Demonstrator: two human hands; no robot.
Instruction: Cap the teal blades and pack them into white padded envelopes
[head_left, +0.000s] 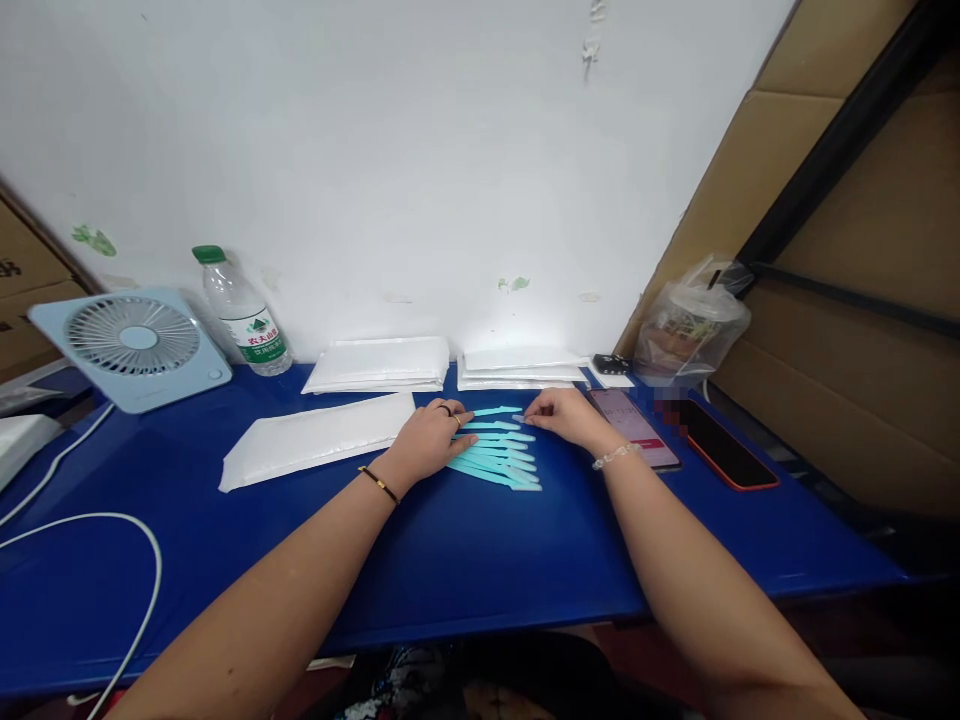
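Note:
A fanned row of several turquoise eyebrow razors (491, 462), most with clear tips, lies on the blue table. My left hand (431, 438) rests over their handle ends, thumb and fingers apart. Its fingertips touch the farthest razor (499, 411), whose turquoise end points right; the covered handle ends are hidden. Just beside that end, my right hand (559, 412) is closed in a pinch on a small translucent blade cap (518, 419). To the left of my left hand lies a white padded envelope (307, 442), partly under its wrist side.
Stacks of white padded envelopes (379, 362) stand along the wall. A blue fan (139, 340) and a water bottle (255, 325) are at left, with a white cable (154, 560). Two phones (724, 445), a small black device (611, 364) and a bagged cup (690, 320) are at right.

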